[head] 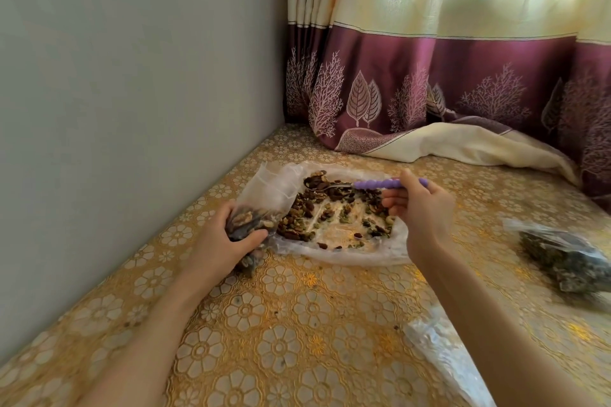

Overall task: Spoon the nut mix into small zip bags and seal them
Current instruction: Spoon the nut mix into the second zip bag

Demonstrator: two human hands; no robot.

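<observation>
**nutjob42:** Two hands busy at once. The left hand [228, 235] has its fingers and thumb curled round the bottom of a small clear plastic zip bag [264, 205], already partly filled with walnuts and dark bits. The bag's mouth stands open, up and toward the wall, right at the left edge of the nut pile.

**snackpacker:** And the right one?

**nutjob42:** The right hand [420, 205] pinches the bumpy purple plastic handle of a metal spoon [350, 186], thumb on top, the other fingers curled under. The bowl of the spoon is loaded and sits over the far side of the loose mix of brown nuts, raisins and green seeds [334, 211], which is spread on a flat clear plastic sheet [347, 254].

**snackpacker:** What's it all on?

**nutjob42:** A gold tablecloth with a raised flower pattern [281, 324], pushed against a grey wall [132, 76]. Over to the right lies a filled clear bag of dark mix [562, 258], well apart from the pile; can't tell if it's sealed, too blurry. Some empty clear bags [439, 347] lie near the right forearm. A cream and maroon curtain with leaf prints [429, 76] hangs at the back, its hem pooled on the table.
</observation>
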